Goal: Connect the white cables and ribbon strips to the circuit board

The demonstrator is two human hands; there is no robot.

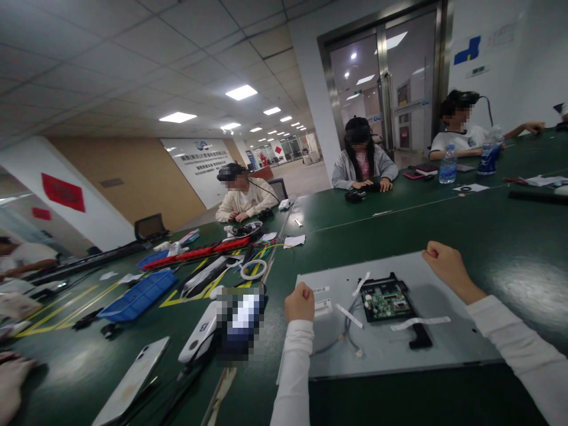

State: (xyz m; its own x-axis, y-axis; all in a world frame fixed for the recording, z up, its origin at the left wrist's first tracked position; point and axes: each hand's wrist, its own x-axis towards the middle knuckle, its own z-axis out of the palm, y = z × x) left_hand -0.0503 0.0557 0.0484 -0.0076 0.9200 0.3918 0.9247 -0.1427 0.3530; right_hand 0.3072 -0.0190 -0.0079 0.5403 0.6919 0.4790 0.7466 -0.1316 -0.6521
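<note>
A flat grey metal panel (377, 355) lies on the green table in front of me. Fixed on it is a black-framed green circuit board (386, 302), with strips of white tape and a grey cable (346, 331) beside it. Over the panel's left edge, my left hand (300, 302) is closed in a fist. My right hand (448, 269) makes a fist too, by the panel's far right corner. Nothing shows in either fist. Whether the hands touch the panel I cannot tell.
Left of the panel are a lit phone (242, 322), a white device with a cable (199, 337) and a white phone (133, 378). Farther off lie a blue tray (137, 296), a white tape roll (253, 270) and red strips. Several people with headgear sit around the table (444, 225).
</note>
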